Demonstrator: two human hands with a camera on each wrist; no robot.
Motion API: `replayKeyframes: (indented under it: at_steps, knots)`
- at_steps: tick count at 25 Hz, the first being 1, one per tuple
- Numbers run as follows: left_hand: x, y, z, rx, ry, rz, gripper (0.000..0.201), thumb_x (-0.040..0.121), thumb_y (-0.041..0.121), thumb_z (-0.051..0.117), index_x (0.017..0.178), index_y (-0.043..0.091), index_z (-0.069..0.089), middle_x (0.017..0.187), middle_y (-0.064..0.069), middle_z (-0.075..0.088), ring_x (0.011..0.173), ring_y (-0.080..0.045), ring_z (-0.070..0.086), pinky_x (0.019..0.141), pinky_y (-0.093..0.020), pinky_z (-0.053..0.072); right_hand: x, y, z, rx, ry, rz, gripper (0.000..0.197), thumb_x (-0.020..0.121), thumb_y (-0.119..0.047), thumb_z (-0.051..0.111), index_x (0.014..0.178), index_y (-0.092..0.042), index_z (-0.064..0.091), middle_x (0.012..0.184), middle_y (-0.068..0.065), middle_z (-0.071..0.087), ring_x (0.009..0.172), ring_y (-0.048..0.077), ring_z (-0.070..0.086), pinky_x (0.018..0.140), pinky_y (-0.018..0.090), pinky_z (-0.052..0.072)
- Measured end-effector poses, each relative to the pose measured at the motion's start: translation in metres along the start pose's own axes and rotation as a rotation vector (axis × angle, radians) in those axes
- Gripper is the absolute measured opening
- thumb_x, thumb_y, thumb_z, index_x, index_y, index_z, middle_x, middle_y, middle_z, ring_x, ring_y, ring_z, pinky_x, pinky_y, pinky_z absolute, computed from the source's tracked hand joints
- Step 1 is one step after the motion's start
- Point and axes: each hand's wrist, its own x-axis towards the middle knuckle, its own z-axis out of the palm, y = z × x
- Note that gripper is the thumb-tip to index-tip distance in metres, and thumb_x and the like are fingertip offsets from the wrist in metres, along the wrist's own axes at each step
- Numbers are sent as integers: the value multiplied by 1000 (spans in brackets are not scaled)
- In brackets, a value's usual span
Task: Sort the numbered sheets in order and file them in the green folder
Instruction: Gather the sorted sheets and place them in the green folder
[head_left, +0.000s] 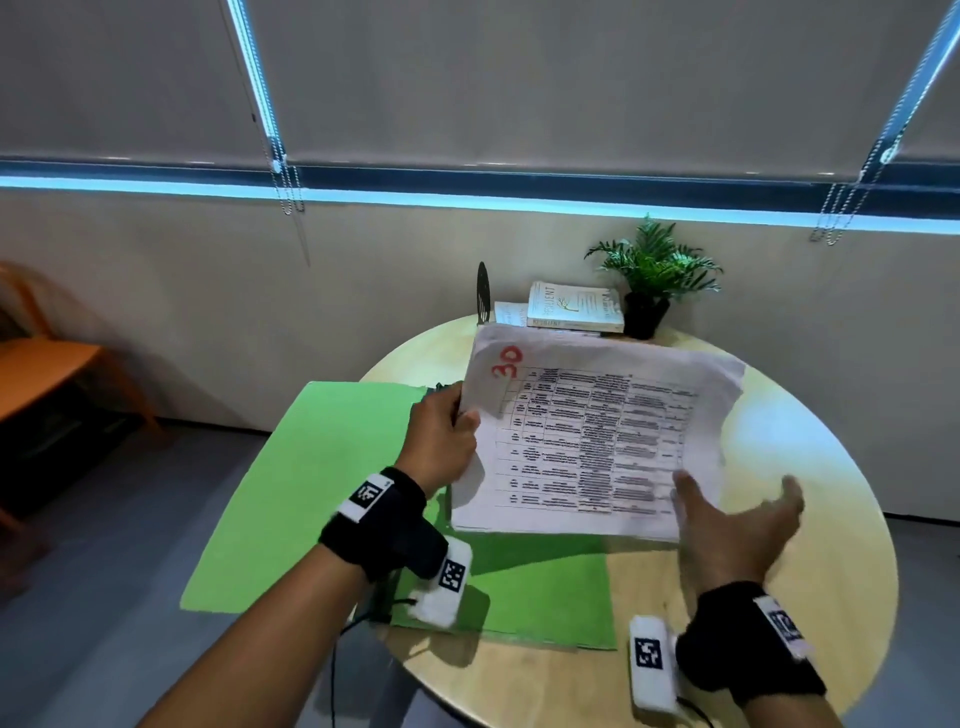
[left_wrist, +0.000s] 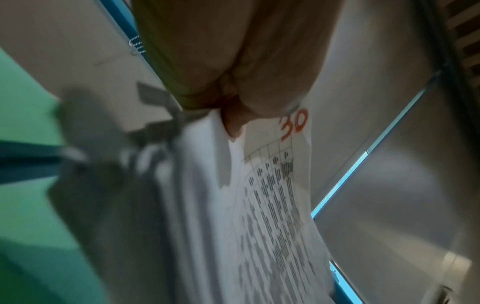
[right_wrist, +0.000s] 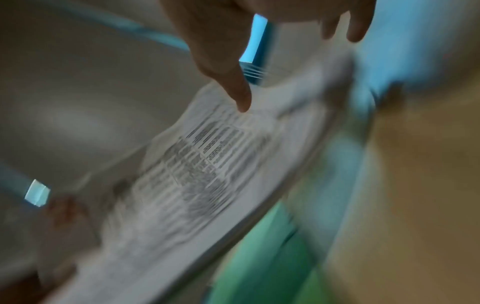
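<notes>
- Sheets (head_left: 597, 441) — a printed stack, top page marked 30 in red — held above the worktop (head_left: 810, 467), partly over the open green folder (head_left: 322, 483).
- Left hand (head_left: 441, 436) pinches the stack's left edge.
- Right hand (head_left: 737, 525) spread, fingers apart, thumb at the stack's lower right corner.

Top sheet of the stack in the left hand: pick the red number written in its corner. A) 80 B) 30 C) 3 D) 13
B: the top sheet bears a red handwritten 30 in its upper left corner, just above where the left hand grips the stack; the left wrist view shows the same 30.
</notes>
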Motion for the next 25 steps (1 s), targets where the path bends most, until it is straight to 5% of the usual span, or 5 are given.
replayKeyframes:
  at_steps: [3, 6, 8, 12, 25]
  knots:
    - [8, 12, -11, 117, -132, 104, 16, 91, 5, 52, 94, 9, 67, 90, -11, 71, 83, -31, 63, 72, -36, 53, -6, -55, 1, -338, -54, -748, 112, 65, -44, 86, 153, -12, 24, 160, 14, 20, 149, 27, 19, 120, 42, 12]
    - [8, 25, -12, 225, -269, 244, 17, 91, 7, 53, 99, 10, 68, 90, -15, 69, 78, -29, 59, 71, -34, 50, -7, -101, 23, -510, -373, -1073, 105, 66, -53, 82, 150, -15, 32, 147, 7, 44, 136, 23, 40, 114, 46, 27]
    - [10, 27, -13, 233, -308, 262, 13, 92, 8, 52, 95, 6, 65, 84, -18, 65, 68, -22, 50, 63, -31, 42, 5, -124, 35, -516, -663, -968, 73, 69, -45, 84, 132, -26, 54, 112, -5, 64, 103, 16, 59, 87, 35, 48]
    - [11, 7, -16, 72, -423, 77, 17, 93, 17, 53, 99, 6, 65, 88, -11, 68, 72, -13, 56, 66, -31, 47, 17, -127, 54, -524, -931, -751, 16, 79, -28, 79, 74, -19, 67, 67, -6, 60, 64, 13, 53, 53, 24, 36]
    - [-6, -72, 13, -93, -254, -488, 29, 79, -2, 72, 108, -6, 68, 94, -20, 71, 79, -26, 67, 81, -38, 58, 40, -27, 102, -796, -769, -392, 8, 83, -18, 72, 85, -11, 71, 61, -4, 55, 55, 11, 51, 42, 19, 31]
